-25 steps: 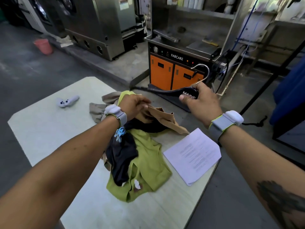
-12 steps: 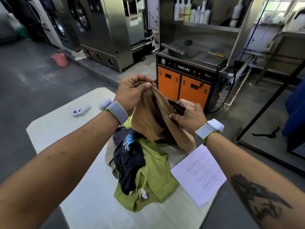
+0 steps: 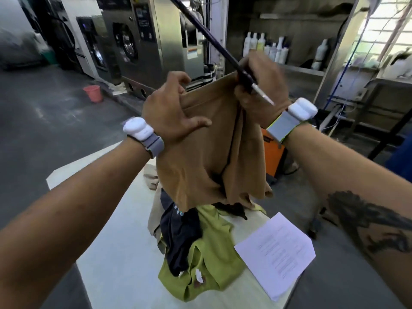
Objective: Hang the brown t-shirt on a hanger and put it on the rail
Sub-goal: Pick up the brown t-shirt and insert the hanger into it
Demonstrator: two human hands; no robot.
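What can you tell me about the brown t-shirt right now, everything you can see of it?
The brown t-shirt is plain tan, soft knit fabric, held up above the table. The left hand and the right hand pinch its top edge. It hangs in loose folds, its lower end meeting the clothes pile beneath.

brown t-shirt (image 3: 207, 152) raised above the table, bunched, hanging limp; hanger mostly hidden inside

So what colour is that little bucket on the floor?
Pinkish-red; the bucket shows in the head view, far left.
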